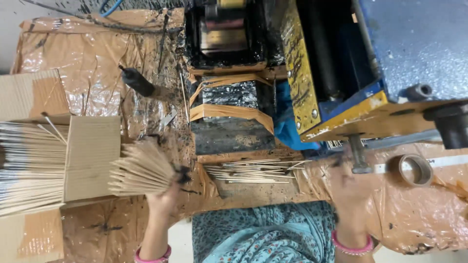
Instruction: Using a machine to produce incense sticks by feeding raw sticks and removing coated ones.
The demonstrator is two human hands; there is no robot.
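My left hand point(165, 197) is shut on a fanned bundle of thin bamboo sticks point(141, 170), whose tips point left toward a cardboard box flap point(91, 157). A large stack of similar sticks point(29, 165) lies in that box at the far left. My right hand point(348, 187) is blurred, with blackened fingertips raised near a metal bolt point(359, 156) under the machine. I cannot make out anything in it. Between my hands, loose sticks point(253, 171) lie scattered on the table in front of a black block wrapped in brown tape point(231, 114).
A blue and yellow machine point(341, 73) fills the upper right. A roll of brown tape point(416, 170) lies at the right. A black-stained brush point(139, 82) rests on the brown plastic sheet point(92, 58). A blue cloth point(287, 129) sits beside the block.
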